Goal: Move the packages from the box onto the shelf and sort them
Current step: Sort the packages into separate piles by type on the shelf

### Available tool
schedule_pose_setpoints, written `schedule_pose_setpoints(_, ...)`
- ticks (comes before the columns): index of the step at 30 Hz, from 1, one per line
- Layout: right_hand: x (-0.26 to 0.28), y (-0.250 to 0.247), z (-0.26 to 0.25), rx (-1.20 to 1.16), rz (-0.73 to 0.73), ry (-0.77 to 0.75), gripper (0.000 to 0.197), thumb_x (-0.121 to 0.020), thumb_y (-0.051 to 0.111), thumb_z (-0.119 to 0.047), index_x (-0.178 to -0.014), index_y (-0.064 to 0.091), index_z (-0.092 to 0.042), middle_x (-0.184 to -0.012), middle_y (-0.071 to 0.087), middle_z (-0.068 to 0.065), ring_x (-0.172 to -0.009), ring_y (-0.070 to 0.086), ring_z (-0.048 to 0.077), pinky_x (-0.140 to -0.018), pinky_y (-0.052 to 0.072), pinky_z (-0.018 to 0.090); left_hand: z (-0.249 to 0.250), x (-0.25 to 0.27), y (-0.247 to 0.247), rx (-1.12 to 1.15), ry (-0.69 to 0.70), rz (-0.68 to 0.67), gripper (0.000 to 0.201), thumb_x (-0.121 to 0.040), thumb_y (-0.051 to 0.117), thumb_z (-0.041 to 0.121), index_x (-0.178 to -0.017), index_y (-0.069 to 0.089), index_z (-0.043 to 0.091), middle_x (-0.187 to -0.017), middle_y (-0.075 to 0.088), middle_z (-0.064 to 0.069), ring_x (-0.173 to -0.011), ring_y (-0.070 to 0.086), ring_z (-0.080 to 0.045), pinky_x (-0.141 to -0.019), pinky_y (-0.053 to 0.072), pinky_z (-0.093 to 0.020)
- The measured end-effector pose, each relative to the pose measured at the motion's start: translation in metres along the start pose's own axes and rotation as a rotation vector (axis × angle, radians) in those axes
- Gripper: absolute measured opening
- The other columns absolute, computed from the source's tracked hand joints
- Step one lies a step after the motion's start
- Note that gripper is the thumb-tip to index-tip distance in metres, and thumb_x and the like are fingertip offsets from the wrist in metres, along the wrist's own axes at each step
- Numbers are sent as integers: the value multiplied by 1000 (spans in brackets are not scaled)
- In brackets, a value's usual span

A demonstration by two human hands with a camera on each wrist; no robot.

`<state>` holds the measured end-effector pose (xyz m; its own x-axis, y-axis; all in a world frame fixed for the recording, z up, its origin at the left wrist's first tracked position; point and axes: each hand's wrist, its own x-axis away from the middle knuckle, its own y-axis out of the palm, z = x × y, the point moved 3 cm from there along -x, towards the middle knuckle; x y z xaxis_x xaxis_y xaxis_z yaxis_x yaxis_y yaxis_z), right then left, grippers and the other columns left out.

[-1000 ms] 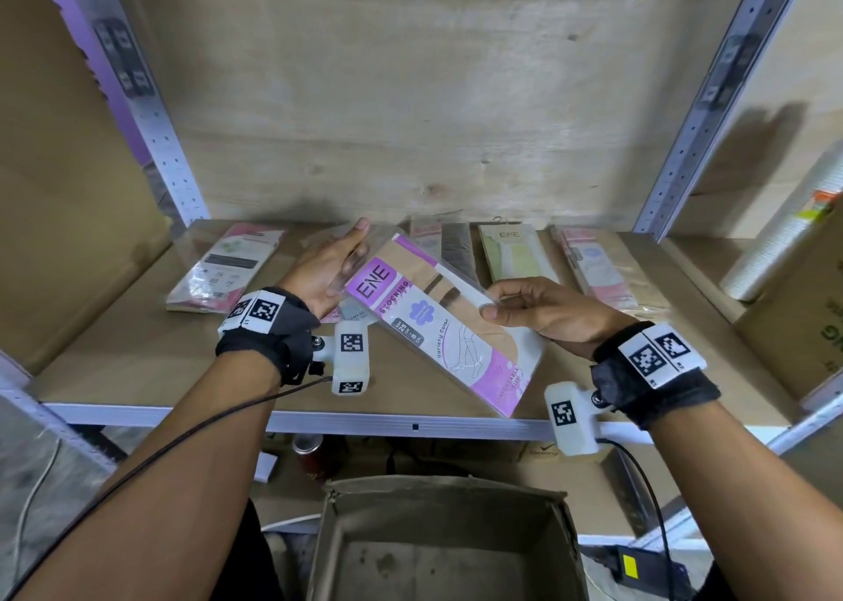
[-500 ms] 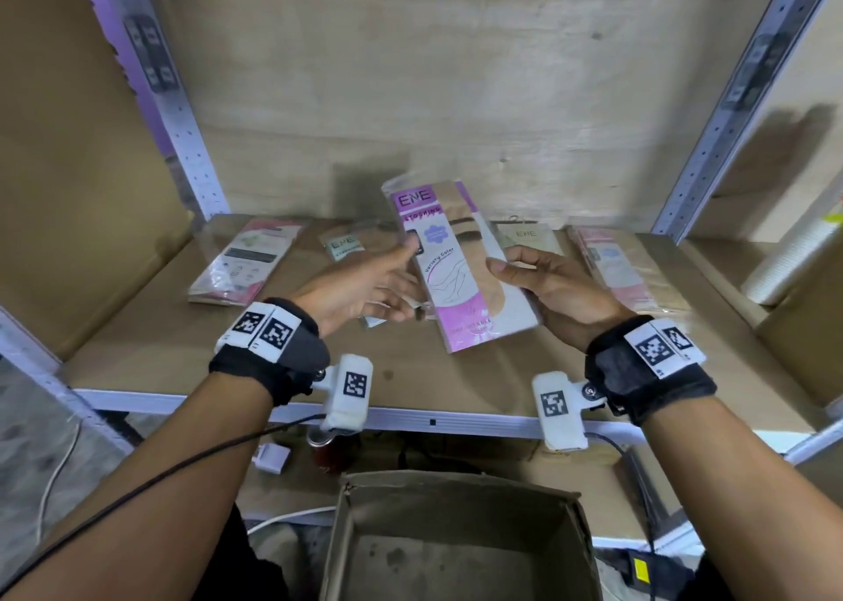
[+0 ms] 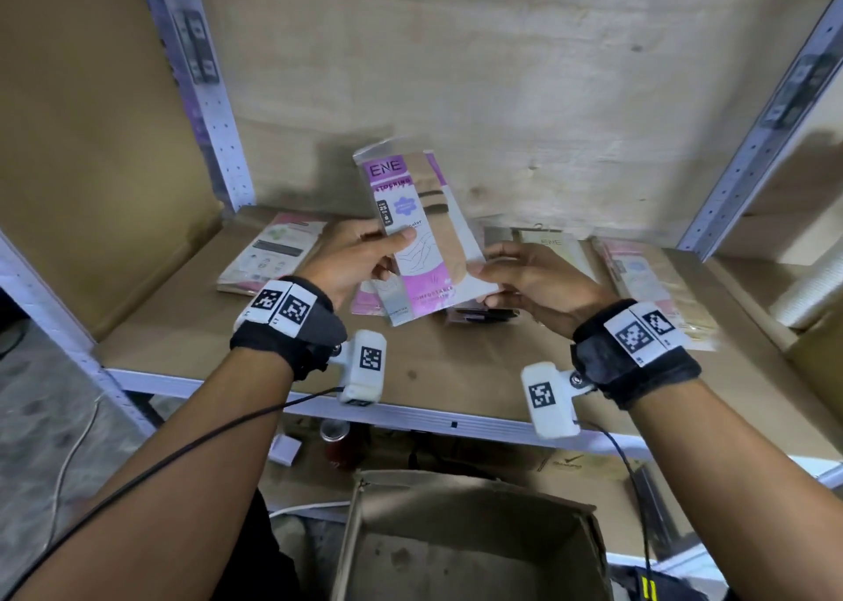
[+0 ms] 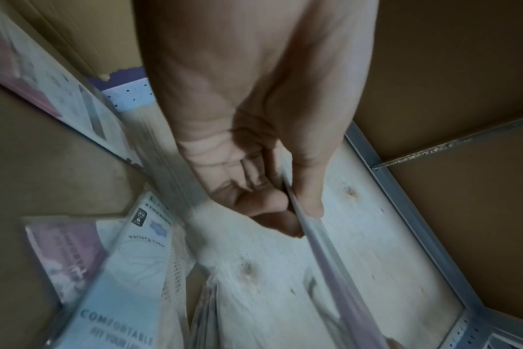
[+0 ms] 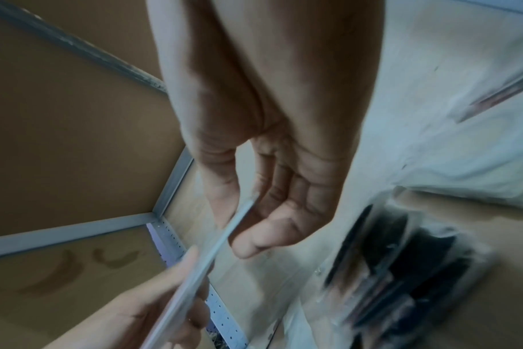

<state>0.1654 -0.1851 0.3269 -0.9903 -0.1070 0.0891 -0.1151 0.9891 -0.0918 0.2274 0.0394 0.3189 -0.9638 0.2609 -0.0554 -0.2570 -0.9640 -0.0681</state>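
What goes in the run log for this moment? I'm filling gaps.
left hand: pinches purple ENE stocking package | right hand: pinches same package | package: upright above shelf | cardboard box: below

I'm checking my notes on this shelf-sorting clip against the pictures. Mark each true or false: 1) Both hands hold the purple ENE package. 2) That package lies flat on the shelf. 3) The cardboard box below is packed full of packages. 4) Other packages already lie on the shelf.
1) True: the left hand and right hand both pinch the purple ENE package.
2) False: it is held raised above the shelf.
3) False: the cardboard box shows a bare bottom.
4) True: for example the pink package at left.
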Motion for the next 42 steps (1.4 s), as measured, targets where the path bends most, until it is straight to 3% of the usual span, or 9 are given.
schedule_pose_setpoints(5,-40,10,-13,265,119,63,16,-83,77,-10,-95,71,-2,-90,74,13,-73,65,22,-52,52,21,-15,-23,-11,-27,-91,153,22,-86,77,25,-99,74,7,-95,78,-13,-56,60,-10,-57,49,-24)
schedule_pose_setpoints(10,-75,21,-16,618,157,153,25,-79,82,-19,-94,71,-2,-94,75,16,-70,64,20,-80,59,40,-27,-39,-24,-64,-264,116,21,-79,84,20,-96,77,10,-94,79,-10,-61,64,-11,-64,58,-22)
schedule_pose_setpoints(14,-86,35,-19,655,134,181,20,-80,81,-14,-93,70,-2,-69,65,7,-43,57,10,-50,53,20,-35,-47,-35,-125,-304,126,13,-81,80,6,-93,75,7,-102,76,-18,-68,65,-18,-80,59,-33)
schedule_pose_setpoints(18,-93,47,-25,854,136,169,21,-81,80,-18,-86,70,0,-76,68,11,-63,64,19,-63,58,28,-45,-49,-38,-164,-355,139,12,-82,78,1,-93,72,5,-106,75,-17,-75,72,-20,-80,62,-36)
schedule_pose_setpoints(23,-103,56,-35,1005,215,96,29,-87,69,-20,-106,68,2,-110,68,20,-102,67,32,-90,57,41,-51,-45,-25,-159,-401,93,28,-83,73,-8,-110,67,-10,-92,73,-14,-63,67,-14,-44,53,-18)
schedule_pose_setpoints(28,-115,72,-39,1033,142,66,29,-95,59,-23,-110,70,0,-111,71,15,-104,67,28,-94,55,39,-53,-51,-20,-269,-410,133,41,-75,83,1,-112,67,-6,-111,73,-16,-100,72,-31,-89,59,-42)
schedule_pose_setpoints(35,-138,73,-21,1159,69,139,42,-92,64,-33,-118,64,0,-119,66,13,-112,61,28,-88,53,33,-55,-50,-22,-363,-419,189,40,-73,85,3,-110,70,-3,-108,75,-16,-94,74,-29,-87,60,-44)
schedule_pose_setpoints(39,-150,69,-6,1209,68,201,30,-90,65,-31,-78,54,-5,-98,60,12,-85,59,25,-55,42,26,-54,-50,-22,-356,-429,195,39,-74,85,2,-109,70,0,-105,76,-14,-90,75,-27,-84,62,-42)
schedule_pose_setpoints(42,-154,70,1,1217,78,231,29,-89,67,-27,-79,50,-5,-94,58,11,-82,57,25,-55,42,27,-54,-51,-21,-342,-440,189,39,-74,85,4,-108,70,-2,-103,76,-16,-89,76,-27,-85,62,-42)
